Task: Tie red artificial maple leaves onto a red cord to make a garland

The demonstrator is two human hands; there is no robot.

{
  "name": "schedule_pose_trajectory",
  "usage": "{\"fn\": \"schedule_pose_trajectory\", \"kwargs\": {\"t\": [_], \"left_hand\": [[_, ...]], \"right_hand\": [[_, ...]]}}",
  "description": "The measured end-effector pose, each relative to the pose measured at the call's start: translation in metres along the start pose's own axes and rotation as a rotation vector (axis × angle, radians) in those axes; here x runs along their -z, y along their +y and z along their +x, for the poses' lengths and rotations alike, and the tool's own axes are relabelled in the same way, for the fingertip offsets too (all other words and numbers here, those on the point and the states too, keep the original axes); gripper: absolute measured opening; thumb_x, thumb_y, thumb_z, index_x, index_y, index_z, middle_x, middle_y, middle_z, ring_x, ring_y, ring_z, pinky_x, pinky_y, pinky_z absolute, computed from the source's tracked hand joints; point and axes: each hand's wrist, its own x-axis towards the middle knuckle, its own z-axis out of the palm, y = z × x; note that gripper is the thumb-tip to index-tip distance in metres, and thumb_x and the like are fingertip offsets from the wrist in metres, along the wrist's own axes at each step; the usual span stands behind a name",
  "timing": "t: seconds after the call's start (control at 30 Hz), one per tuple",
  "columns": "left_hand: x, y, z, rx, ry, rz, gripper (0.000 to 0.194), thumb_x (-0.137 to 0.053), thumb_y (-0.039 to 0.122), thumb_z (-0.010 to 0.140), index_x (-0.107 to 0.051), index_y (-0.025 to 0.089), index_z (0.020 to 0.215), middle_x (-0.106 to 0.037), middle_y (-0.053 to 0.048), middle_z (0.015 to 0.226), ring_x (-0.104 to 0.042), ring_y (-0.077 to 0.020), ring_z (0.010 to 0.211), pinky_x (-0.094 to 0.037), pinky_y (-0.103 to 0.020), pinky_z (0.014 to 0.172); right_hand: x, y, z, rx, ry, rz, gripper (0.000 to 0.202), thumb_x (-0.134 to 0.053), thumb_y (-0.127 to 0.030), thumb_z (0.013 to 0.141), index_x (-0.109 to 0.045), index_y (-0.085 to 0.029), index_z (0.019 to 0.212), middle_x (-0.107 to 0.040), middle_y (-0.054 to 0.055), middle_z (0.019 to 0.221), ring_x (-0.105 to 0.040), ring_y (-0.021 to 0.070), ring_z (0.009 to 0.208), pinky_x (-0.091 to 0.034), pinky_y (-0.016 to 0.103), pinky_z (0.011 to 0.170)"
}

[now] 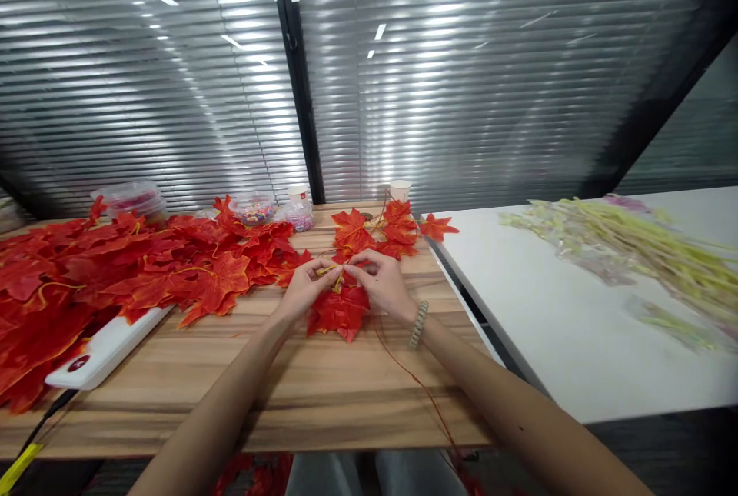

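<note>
Both hands meet over the wooden table, fingers pinched close together. My left hand [311,284] is closed on the yellow stem of a red artificial maple leaf [341,313], which hangs below the fingers near the tabletop. My right hand [381,281] is closed right beside it, thumb and forefinger together at the stem; what exactly it pinches is too small to make out. A thin reddish-brown cord [412,377] runs from under the right hand over the table's front edge. More red leaves [397,227] lie just beyond the hands, with thin stems or cord among them.
A large heap of red maple leaves [196,273] covers the left side, partly over a white power strip [109,350]. Tubs of beads [254,209] and paper cups [400,190] stand at the back. On the right, a white table [519,288] bears yellow-green strands [639,250] and plastic bags.
</note>
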Motion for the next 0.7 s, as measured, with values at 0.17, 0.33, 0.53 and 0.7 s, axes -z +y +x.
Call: {"fn": "schedule_pose_trajectory", "kwargs": {"t": [0.17,0.33,0.53,0.7], "left_hand": [[-0.0002,-0.0005,0.0001,0.000,0.004,-0.020,0.024,-0.070,0.033,0.063,-0.059,0.014,0.073,-0.061,0.000,0.066,-0.055,-0.0097,0.058,-0.042,-0.020,0.056],[-0.0011,0.0001,-0.0006,0.002,-0.008,-0.039,0.025,-0.070,0.034,0.063,-0.058,0.014,0.072,-0.060,0.001,0.061,-0.053,-0.0086,0.053,-0.042,-0.020,0.053],[-0.0007,-0.0004,0.0004,0.016,0.000,-0.026,0.028,-0.071,0.036,0.061,-0.058,0.014,0.072,-0.060,0.000,0.061,-0.055,-0.0100,0.053,-0.043,-0.021,0.053],[-0.0019,0.0013,-0.0014,0.028,-0.004,-0.046,0.025,-0.070,0.034,0.063,-0.057,0.015,0.071,-0.061,0.001,0.062,-0.055,-0.0091,0.054,-0.043,-0.020,0.055]], "right_hand": [[-0.0001,0.0006,0.0001,-0.005,0.001,-0.006,0.016,-0.059,-0.028,0.071,-0.059,-0.013,0.076,-0.062,0.005,0.076,-0.057,0.0129,0.058,-0.046,0.023,0.053],[0.0002,-0.0001,-0.0001,-0.011,-0.002,-0.010,0.017,-0.059,-0.029,0.071,-0.059,-0.013,0.076,-0.061,0.005,0.077,-0.057,0.0134,0.059,-0.046,0.024,0.054],[0.0008,0.0008,-0.0004,-0.021,-0.013,-0.030,0.019,-0.058,-0.032,0.072,-0.058,-0.014,0.076,-0.062,0.005,0.078,-0.057,0.0132,0.059,-0.046,0.023,0.054],[0.0010,-0.0001,-0.0008,-0.009,-0.015,-0.057,0.017,-0.057,-0.030,0.073,-0.059,-0.014,0.077,-0.062,0.005,0.078,-0.056,0.0123,0.058,-0.045,0.023,0.053]]}}
